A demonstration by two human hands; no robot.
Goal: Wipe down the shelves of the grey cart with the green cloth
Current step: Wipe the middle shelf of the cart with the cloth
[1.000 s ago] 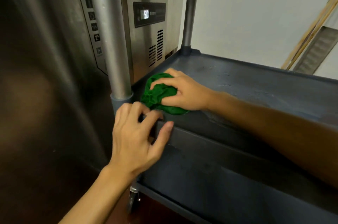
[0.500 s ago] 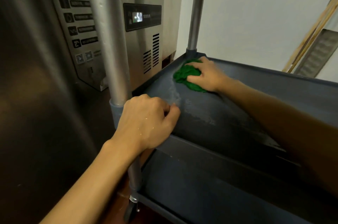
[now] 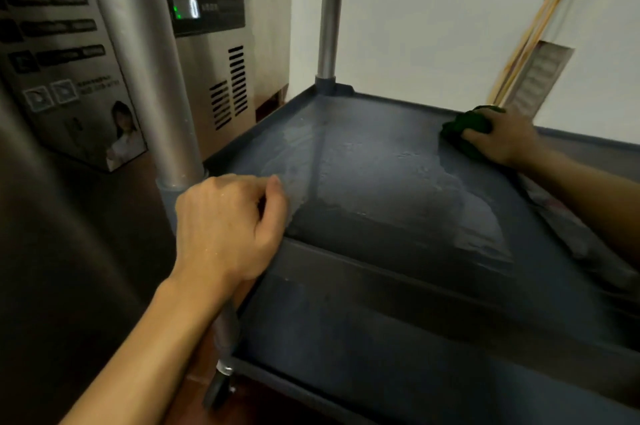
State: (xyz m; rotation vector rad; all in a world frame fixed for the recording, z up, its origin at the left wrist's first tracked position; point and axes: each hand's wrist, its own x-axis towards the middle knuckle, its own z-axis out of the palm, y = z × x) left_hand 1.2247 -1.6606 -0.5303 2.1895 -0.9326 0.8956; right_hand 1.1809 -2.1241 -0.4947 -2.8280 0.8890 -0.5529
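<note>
The grey cart's middle shelf [image 3: 374, 178] fills the centre, with wet streaks across its left and middle. My right hand [image 3: 502, 140] grips the bunched green cloth [image 3: 464, 128] and presses it on the shelf near the far right rim. My left hand [image 3: 228, 223] grips the near left corner of the shelf rim, fingers curled over the edge beside the metal post [image 3: 145, 78]. The lower shelf [image 3: 381, 348] shows below.
A stainless steel appliance [image 3: 214, 53] with a lit display and vents stands close on the left. A second metal post [image 3: 330, 15] rises at the far corner. A white wall lies behind, with wooden strips [image 3: 540, 26] leaning at right. A caster wheel [image 3: 218, 386] sits under the cart.
My right hand has swept the cloth from the near left corner to the far left corner, then across to the far right of the shelf. My left hand closed on the rim corner.
</note>
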